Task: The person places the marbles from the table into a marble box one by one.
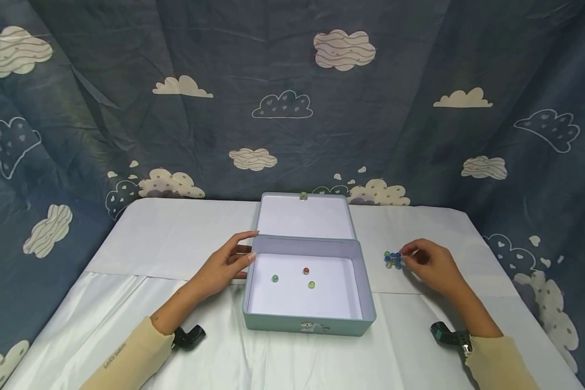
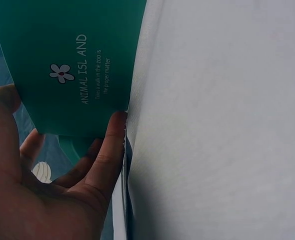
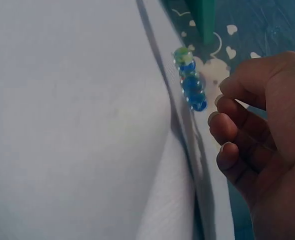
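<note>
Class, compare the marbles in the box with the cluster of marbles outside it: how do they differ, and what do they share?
Spacing: the box marbles lie apart; the cluster is bunched together.
Colour: the box marbles are reddish, green and yellowish; the cluster is mostly blue with some green.
Place: the box marbles sit inside the box; the cluster is on the cloth, near the right hand.
Both are small, round and shiny.

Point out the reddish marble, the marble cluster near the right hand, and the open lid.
Reddish marble (image 1: pixel 306 271): head view, middle of its visible surface.
Marble cluster (image 3: pixel 192 83): right wrist view, blue middle part.
Open lid (image 1: pixel 306 218): head view, pale inner face.
</note>
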A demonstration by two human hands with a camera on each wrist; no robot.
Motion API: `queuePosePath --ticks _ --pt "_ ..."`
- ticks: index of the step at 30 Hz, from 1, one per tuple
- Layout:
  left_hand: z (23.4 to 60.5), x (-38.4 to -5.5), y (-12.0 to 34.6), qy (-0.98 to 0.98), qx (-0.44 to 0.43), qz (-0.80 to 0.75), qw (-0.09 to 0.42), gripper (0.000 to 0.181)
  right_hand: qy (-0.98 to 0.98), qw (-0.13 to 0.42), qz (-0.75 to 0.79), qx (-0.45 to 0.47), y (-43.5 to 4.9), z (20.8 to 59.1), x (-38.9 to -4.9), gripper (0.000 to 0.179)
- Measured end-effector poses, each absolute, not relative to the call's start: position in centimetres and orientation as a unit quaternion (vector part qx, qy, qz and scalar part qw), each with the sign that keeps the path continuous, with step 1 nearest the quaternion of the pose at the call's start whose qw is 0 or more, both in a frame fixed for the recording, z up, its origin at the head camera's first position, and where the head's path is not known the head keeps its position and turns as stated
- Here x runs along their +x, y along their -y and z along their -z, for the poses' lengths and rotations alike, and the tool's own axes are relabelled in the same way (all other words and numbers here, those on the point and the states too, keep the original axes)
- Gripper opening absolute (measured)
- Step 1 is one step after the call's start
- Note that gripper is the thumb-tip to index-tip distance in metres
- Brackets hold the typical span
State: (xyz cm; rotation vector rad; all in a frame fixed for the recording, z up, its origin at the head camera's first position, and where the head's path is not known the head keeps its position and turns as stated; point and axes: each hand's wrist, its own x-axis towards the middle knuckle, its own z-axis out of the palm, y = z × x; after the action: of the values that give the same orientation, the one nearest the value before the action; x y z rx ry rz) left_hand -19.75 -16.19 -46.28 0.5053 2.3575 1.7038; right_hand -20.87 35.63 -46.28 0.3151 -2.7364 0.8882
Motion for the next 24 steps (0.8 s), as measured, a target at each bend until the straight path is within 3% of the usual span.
queuePosePath --ticks 24 --pt "46.05 -19.65 16.13 -0.793 0.169 -0.577 0.097 0.055 0.954 0.067 -0.262 0.132 -35.6 46.64 -21.17 0.013"
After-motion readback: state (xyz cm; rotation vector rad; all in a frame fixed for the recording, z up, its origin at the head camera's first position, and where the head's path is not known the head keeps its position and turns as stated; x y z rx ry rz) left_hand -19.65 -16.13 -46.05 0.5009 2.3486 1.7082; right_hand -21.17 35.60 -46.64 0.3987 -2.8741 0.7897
